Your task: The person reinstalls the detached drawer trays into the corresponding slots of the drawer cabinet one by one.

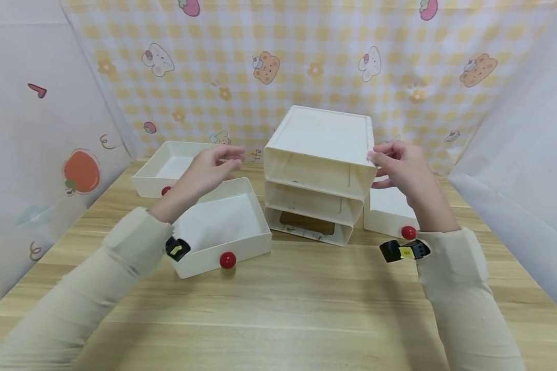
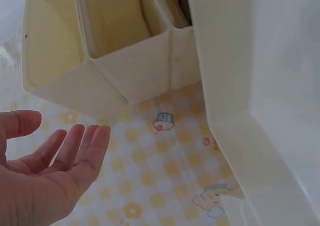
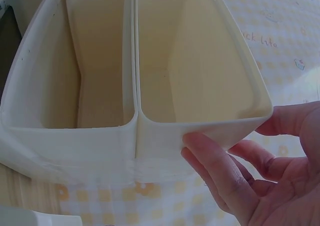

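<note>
A stack of white, drawerless storage frames point(image 1: 322, 131) stands mid-table, open fronts facing me, the top one slightly askew over those below. My right hand point(image 1: 401, 165) holds the top frame's right front corner. Its thumb lies at the top edge, and its fingertips point(image 3: 197, 142) touch the side wall. To the left of the stack my left hand point(image 1: 213, 167) hovers apart from it, holding nothing, with loosely bent fingers point(image 2: 75, 148). Beneath that hand sits a white drawer point(image 1: 223, 221) with a red round knob point(image 1: 228, 260).
A second white drawer point(image 1: 146, 184) lies at the back left, its knob point(image 1: 166, 190) partly hidden by my left arm. Another white drawer point(image 1: 387, 219) with a red knob point(image 1: 408, 233) is right of the stack. Behind the wooden table point(image 1: 297, 299) hangs a checked cloth point(image 1: 315, 46).
</note>
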Available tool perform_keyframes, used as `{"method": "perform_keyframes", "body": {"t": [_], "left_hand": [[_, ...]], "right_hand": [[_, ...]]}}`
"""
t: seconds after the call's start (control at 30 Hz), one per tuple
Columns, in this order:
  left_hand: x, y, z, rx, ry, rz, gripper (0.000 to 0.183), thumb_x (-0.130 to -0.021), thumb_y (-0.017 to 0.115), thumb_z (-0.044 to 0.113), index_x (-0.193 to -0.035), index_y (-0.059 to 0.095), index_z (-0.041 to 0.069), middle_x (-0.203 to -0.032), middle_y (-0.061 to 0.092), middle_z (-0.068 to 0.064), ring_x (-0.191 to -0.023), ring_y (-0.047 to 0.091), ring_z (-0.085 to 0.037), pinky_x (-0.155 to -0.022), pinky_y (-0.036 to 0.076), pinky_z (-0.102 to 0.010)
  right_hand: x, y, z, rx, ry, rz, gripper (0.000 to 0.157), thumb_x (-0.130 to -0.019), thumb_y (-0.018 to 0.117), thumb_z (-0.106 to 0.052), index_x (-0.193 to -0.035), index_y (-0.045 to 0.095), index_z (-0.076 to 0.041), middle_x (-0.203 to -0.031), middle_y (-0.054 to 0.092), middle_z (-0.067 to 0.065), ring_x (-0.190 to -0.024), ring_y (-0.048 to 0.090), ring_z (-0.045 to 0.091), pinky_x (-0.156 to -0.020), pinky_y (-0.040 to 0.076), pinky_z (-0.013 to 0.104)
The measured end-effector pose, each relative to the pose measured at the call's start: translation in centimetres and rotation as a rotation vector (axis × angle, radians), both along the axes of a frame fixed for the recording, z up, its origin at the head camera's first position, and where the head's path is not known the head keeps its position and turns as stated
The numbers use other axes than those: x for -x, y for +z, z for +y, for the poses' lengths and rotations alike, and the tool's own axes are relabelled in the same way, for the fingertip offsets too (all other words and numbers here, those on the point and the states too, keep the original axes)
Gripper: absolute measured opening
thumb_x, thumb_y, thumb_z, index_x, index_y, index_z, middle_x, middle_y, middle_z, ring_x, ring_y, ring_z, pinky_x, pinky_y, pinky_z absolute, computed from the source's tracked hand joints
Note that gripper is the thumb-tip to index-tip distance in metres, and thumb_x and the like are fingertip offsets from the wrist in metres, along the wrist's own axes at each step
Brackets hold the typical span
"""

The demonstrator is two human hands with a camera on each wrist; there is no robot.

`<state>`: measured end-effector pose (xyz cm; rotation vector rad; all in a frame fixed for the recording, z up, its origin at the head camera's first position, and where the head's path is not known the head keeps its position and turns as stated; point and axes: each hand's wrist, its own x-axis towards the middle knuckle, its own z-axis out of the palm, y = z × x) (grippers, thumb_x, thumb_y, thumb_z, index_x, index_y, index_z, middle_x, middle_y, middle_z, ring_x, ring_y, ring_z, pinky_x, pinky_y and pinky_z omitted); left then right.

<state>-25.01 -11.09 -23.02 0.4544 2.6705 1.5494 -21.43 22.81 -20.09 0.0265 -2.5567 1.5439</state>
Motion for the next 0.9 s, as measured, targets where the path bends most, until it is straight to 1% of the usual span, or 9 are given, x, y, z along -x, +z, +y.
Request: {"method": "perform_keyframes", "body": {"t": [0.17, 0.33, 0.4, 0.53, 0.6, 0.67, 0.73, 0.8, 0.9], "left_hand": [[-1.3, -1.1, -2.8, 0.084, 0.017, 0.029, 0.038, -0.097, 0.045, 0.019, -0.132, 0.048, 0.006, -0.132, 0.054, -0.013, -0.114, 0.056, -0.026, -0.092, 0.052, -0.037], [-2.2, -1.9, -5.1, 0.122, 0.038, 0.014, 0.037, -0.097, 0.046, 0.020, -0.130, 0.049, 0.003, -0.129, 0.055, -0.016, -0.111, 0.056, -0.027, -0.091, 0.053, -0.035], [-2.4, -2.3, -5.9, 0.142, 0.049, 0.008, 0.037, -0.096, 0.048, 0.019, -0.129, 0.050, 0.002, -0.129, 0.055, -0.017, -0.110, 0.056, -0.028, -0.088, 0.054, -0.031], [-3.1, -3.0, -7.2, 0.188, 0.050, 0.011, 0.039, -0.095, 0.050, 0.018, -0.129, 0.049, 0.000, -0.129, 0.053, -0.021, -0.109, 0.056, -0.032, -0.077, 0.051, -0.015], [-3.5, -3.5, -8.0, 0.202, 0.051, 0.011, 0.041, -0.094, 0.051, 0.017, -0.130, 0.047, -0.002, -0.129, 0.051, -0.024, -0.110, 0.054, -0.035, -0.076, 0.048, -0.013], [-3.8, -4.1, -8.7, 0.213, 0.058, -0.003, 0.044, -0.093, 0.052, 0.015, -0.132, 0.044, -0.003, -0.132, 0.047, -0.025, -0.113, 0.051, -0.037, -0.081, 0.049, -0.020], [-4.1, -4.8, -9.5, 0.214, 0.066, -0.033, 0.049, -0.093, 0.053, 0.015, -0.136, 0.039, -0.004, -0.136, 0.041, -0.027, -0.117, 0.047, -0.042, -0.088, 0.050, -0.035], [-4.4, -5.4, -10.1, 0.215, 0.073, -0.065, 0.056, -0.092, 0.055, 0.016, -0.139, 0.032, -0.005, -0.140, 0.035, -0.029, -0.120, 0.042, -0.046, -0.093, 0.047, -0.051], [-5.0, -6.1, -10.7, 0.215, 0.085, -0.112, 0.064, -0.091, 0.057, 0.016, -0.142, 0.024, -0.006, -0.143, 0.027, -0.031, -0.122, 0.039, -0.051, -0.092, 0.047, -0.056]], "right_hand": [[0.0, -0.1, 0.0, 0.007, 0.023, -0.005, 0.029, -0.092, 0.055, -0.026, -0.108, 0.052, -0.002, -0.089, 0.052, -0.005, -0.067, 0.063, 0.007, -0.059, 0.059, 0.026], [0.0, -0.2, 0.1, 0.016, 0.030, 0.003, 0.022, -0.093, 0.053, -0.025, -0.104, 0.052, -0.007, -0.091, 0.051, -0.005, -0.067, 0.061, 0.006, -0.059, 0.059, 0.025], [0.0, -0.2, 0.2, 0.022, 0.035, 0.007, 0.019, -0.093, 0.053, -0.025, -0.102, 0.051, -0.008, -0.093, 0.050, -0.004, -0.067, 0.061, 0.006, -0.059, 0.059, 0.026], [0.0, -0.2, 0.3, 0.025, 0.034, 0.013, 0.018, -0.093, 0.052, -0.024, -0.101, 0.051, -0.008, -0.094, 0.049, -0.003, -0.067, 0.060, 0.006, -0.059, 0.059, 0.026], [0.0, -0.2, 0.3, 0.031, 0.033, 0.012, 0.018, -0.093, 0.053, -0.024, -0.101, 0.051, -0.008, -0.092, 0.050, -0.004, -0.067, 0.060, 0.007, -0.059, 0.059, 0.026], [0.1, -0.2, 0.2, 0.034, 0.033, 0.013, 0.018, -0.093, 0.053, -0.025, -0.101, 0.051, -0.008, -0.090, 0.051, -0.005, -0.067, 0.059, 0.007, -0.059, 0.059, 0.026], [0.0, -0.2, 0.2, 0.036, 0.034, 0.013, 0.017, -0.093, 0.053, -0.024, -0.100, 0.051, -0.009, -0.089, 0.051, -0.005, -0.067, 0.058, 0.007, -0.059, 0.059, 0.026], [0.1, -0.2, 0.2, 0.037, 0.034, 0.013, 0.017, -0.093, 0.053, -0.024, -0.100, 0.051, -0.009, -0.088, 0.051, -0.005, -0.067, 0.058, 0.007, -0.059, 0.059, 0.026], [0.0, -0.2, 0.2, 0.033, 0.032, 0.012, 0.017, -0.093, 0.053, -0.024, -0.101, 0.051, -0.009, -0.088, 0.050, -0.005, -0.068, 0.057, 0.006, -0.059, 0.059, 0.026]]}}
